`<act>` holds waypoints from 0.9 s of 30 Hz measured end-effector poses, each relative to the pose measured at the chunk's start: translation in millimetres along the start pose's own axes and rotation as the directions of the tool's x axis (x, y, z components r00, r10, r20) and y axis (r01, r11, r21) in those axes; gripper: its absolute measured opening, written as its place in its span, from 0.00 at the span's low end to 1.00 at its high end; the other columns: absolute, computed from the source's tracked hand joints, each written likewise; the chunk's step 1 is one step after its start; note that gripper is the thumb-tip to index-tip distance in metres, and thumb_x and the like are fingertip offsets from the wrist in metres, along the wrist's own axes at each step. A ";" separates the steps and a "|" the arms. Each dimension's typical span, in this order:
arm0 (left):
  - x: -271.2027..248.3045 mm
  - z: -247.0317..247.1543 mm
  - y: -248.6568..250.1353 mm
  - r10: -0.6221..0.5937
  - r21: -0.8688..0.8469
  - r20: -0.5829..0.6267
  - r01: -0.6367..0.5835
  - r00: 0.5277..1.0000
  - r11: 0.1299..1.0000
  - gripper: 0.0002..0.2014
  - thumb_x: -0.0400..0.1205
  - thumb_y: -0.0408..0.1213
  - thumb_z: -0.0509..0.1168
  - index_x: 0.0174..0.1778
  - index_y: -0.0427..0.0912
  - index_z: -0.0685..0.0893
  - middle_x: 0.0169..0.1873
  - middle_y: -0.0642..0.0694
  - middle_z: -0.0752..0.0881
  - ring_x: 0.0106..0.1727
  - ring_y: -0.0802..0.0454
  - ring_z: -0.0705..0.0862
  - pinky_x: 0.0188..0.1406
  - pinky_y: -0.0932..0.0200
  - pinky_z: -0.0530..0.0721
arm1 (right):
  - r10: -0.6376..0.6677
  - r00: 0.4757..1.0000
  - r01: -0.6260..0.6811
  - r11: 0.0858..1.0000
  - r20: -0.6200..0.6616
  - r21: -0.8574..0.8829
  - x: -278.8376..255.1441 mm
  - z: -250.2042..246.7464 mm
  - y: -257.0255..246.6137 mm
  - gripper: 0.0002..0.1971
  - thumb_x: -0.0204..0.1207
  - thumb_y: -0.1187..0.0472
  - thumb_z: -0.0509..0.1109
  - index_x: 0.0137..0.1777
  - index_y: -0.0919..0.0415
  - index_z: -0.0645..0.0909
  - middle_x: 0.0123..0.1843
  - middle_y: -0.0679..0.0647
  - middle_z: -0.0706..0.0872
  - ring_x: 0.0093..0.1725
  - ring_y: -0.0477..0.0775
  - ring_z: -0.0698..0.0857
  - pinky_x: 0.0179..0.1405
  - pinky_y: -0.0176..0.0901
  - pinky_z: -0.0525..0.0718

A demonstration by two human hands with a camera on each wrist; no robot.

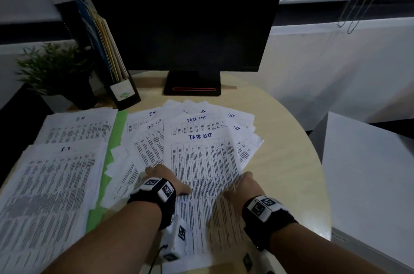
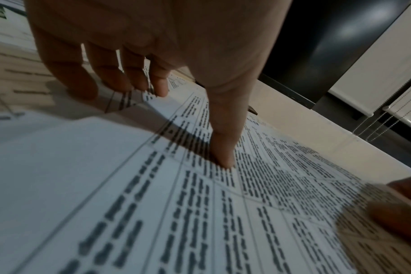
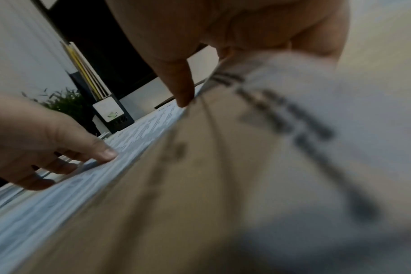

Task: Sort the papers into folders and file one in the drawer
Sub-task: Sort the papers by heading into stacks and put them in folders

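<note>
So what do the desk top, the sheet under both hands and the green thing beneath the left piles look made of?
Desk top: pale wood-look laminate, matt, probably; grain too faint to confirm.
Task List sheet: thin white printer paper; its edge bends up at the right hand.
Green folder: flat and matt; card or plastic, unclear.

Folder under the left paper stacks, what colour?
Green: the folder shows as a strip between the paper piles, clearest in the head view.

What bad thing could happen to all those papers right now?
The right hand is lifting the edge of the top TASK LIST sheet while the left hand presses the pile with straight fingers. A quick pull could crease that sheet or drag the fanned papers towards the table edge. IT sheets sit mixed into the fan, so one might get sorted into the wrong stack.
</note>
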State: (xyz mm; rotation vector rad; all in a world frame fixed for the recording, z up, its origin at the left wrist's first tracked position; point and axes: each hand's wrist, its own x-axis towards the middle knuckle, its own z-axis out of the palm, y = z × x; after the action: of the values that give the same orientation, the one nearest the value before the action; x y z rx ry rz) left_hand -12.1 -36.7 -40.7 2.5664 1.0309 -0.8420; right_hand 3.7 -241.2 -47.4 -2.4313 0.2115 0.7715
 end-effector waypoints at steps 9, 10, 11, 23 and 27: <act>14.2 1.1 -15.0 0.084 -0.048 -0.024 -0.085 0.996 0.995 0.64 0.50 0.75 0.73 0.76 0.40 0.62 0.71 0.39 0.68 0.71 0.39 0.71 0.65 0.44 0.78 | -0.126 0.992 0.128 0.972 0.020 -0.197 19.7 -28.8 -14.8 0.14 0.76 0.52 0.68 0.55 0.61 0.81 0.49 0.57 0.83 0.49 0.58 0.83 0.41 0.38 0.75; 17.4 0.5 -17.4 0.092 -0.083 -0.026 -0.094 0.995 0.992 0.64 0.50 0.76 0.72 0.76 0.40 0.62 0.71 0.38 0.69 0.71 0.39 0.71 0.65 0.43 0.78 | -0.158 0.987 0.156 0.972 0.002 -0.173 18.1 -31.7 -14.1 0.11 0.76 0.54 0.69 0.52 0.60 0.82 0.46 0.56 0.84 0.47 0.58 0.83 0.39 0.36 0.73; 21.4 -1.2 -19.5 0.092 -0.139 -0.022 -0.094 0.996 0.986 0.64 0.51 0.76 0.71 0.77 0.39 0.62 0.72 0.38 0.68 0.72 0.38 0.71 0.66 0.43 0.78 | -0.188 0.982 0.183 0.971 -0.019 -0.153 17.1 -32.6 -11.1 0.07 0.76 0.57 0.69 0.48 0.58 0.84 0.42 0.55 0.84 0.45 0.57 0.83 0.37 0.34 0.72; 50.5 -26.8 -55.2 -0.151 -0.250 -0.079 0.127 0.985 0.960 0.41 0.73 0.61 0.69 0.73 0.36 0.67 0.72 0.33 0.69 0.70 0.36 0.72 0.65 0.45 0.74 | -0.113 0.980 0.156 0.947 0.165 -0.279 4.8 -9.3 15.3 0.21 0.78 0.56 0.66 0.71 0.52 0.72 0.69 0.54 0.80 0.64 0.54 0.81 0.55 0.38 0.76; 63.6 -29.8 -58.6 -0.143 -0.385 -0.073 0.105 0.987 0.917 0.41 0.78 0.65 0.59 0.73 0.29 0.70 0.71 0.31 0.74 0.69 0.35 0.75 0.68 0.46 0.75 | -0.079 0.995 0.094 0.921 0.056 -0.379 8.4 -8.0 7.7 0.09 0.81 0.63 0.57 0.38 0.54 0.71 0.46 0.55 0.81 0.49 0.57 0.80 0.44 0.36 0.69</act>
State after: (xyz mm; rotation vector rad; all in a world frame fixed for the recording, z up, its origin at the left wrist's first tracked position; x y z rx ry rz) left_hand -3.3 53.0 -55.7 2.2494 1.2587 -0.4831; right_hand 12.0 -251.9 -50.4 -2.7632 -0.0713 0.8880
